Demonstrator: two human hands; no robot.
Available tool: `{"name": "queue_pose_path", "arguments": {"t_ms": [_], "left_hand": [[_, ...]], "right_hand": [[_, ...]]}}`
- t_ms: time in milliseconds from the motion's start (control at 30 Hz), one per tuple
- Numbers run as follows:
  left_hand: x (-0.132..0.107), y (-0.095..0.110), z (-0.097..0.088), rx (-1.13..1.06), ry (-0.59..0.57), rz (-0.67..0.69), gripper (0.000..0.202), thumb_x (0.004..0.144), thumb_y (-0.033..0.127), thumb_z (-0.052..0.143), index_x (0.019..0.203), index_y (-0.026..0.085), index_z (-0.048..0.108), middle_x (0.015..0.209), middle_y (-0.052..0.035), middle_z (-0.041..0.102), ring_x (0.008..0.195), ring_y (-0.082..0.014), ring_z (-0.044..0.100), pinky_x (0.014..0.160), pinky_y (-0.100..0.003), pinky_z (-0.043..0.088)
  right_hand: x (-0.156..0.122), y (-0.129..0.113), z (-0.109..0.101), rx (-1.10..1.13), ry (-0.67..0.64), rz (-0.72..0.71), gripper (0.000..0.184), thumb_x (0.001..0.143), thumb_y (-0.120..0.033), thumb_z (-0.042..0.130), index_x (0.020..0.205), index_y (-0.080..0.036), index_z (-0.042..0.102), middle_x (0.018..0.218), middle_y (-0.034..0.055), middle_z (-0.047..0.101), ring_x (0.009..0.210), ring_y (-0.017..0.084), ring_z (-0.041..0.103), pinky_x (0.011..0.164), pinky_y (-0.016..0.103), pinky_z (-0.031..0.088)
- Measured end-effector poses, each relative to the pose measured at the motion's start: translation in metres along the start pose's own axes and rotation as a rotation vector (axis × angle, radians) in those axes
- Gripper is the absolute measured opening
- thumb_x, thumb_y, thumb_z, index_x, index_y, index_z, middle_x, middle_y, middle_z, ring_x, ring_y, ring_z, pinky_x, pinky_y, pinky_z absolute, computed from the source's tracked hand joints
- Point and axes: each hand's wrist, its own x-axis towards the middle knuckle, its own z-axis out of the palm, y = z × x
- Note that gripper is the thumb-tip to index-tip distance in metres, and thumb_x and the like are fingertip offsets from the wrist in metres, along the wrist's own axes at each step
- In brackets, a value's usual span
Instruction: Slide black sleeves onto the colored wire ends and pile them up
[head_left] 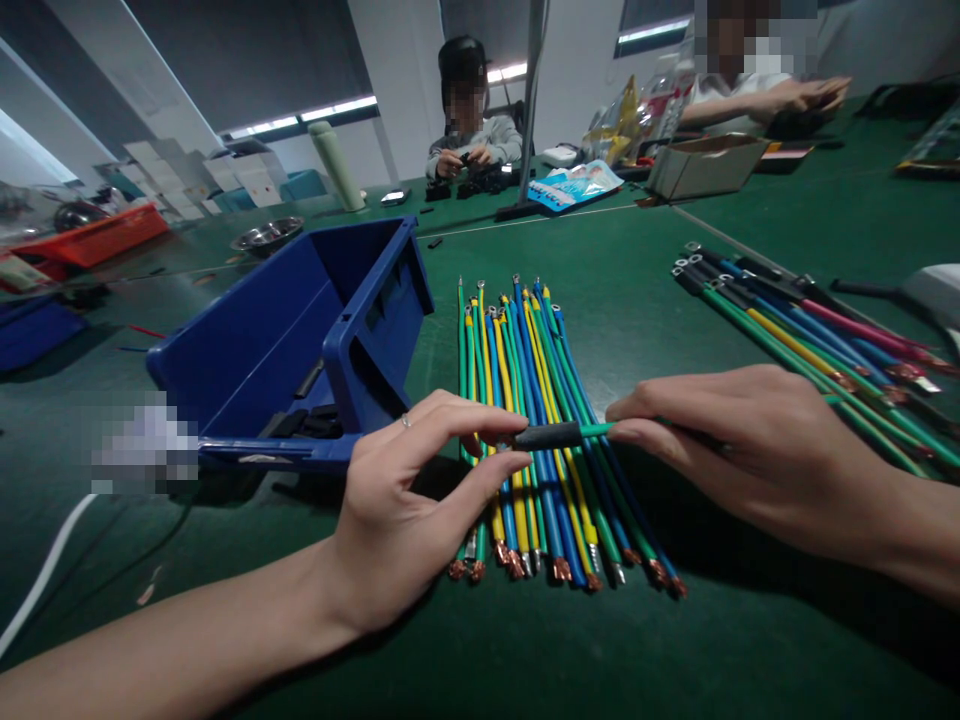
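Observation:
My right hand [757, 455] is closed around a green cable [596, 430], pinching it between thumb and forefinger. A black sleeve [553, 436] covers the cable's left end. At that end, the thumb and index finger of my left hand [412, 490] close on the tip, which they partly hide. Beneath both hands lies a row of green, blue and yellow cables [551, 490], with metal lugs at the far ends and mostly bare copper strands at the near ends. Left of them stands a blue bin [240, 320] with loose black sleeves [319, 422] inside.
Cables with black-sleeved ends [795, 335] lie to the right. Behind are a metal pole [531, 110], a blue-white packet [576, 186], a cardboard box [705, 165], a metal bowl [268, 235] and an orange tray [97, 240]. Two people sit across the green table [360, 650].

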Motion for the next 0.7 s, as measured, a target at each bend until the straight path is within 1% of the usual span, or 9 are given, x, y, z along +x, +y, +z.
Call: {"name": "queue_pose_path", "arguments": {"t_ms": [233,433,700], "left_hand": [[0.0013,-0.0001,0.0007,-0.007,0.009,-0.04,0.016,0.085,0.011,0.071,0.099,0.018,0.069,0.088,-0.0004,0.07,0.078,-0.0125,0.066,0.073,-0.023,0.053],[0.002,-0.0004,0.0003,-0.001,0.001,-0.054,0.018,0.085,0.011,0.072,0.101,0.018,0.069,0.089,0.0014,0.07,0.08,-0.0099,0.066,0.075,-0.02,0.052],[0.0009,-0.001,0.0009,-0.002,-0.014,-0.065,0.019,0.084,0.009,0.073,0.1,0.018,0.069,0.091,0.0021,0.069,0.082,-0.0099,0.065,0.078,-0.021,0.052]], "right_hand": [[0.0051,-0.0045,-0.0014,0.012,0.1,-0.004,0.013,0.093,-0.026,0.058,0.085,-0.016,0.062,0.066,-0.001,0.062,0.051,0.008,0.055,0.047,0.022,0.036],[0.0046,-0.0031,-0.0007,0.027,0.109,-0.007,0.01,0.091,-0.023,0.06,0.086,-0.015,0.064,0.066,-0.0004,0.06,0.052,0.008,0.053,0.046,0.024,0.036],[0.0046,-0.004,-0.0019,-0.019,0.135,-0.036,0.007,0.089,-0.02,0.061,0.085,-0.015,0.065,0.067,0.0019,0.061,0.055,0.01,0.054,0.047,0.026,0.038]]}}
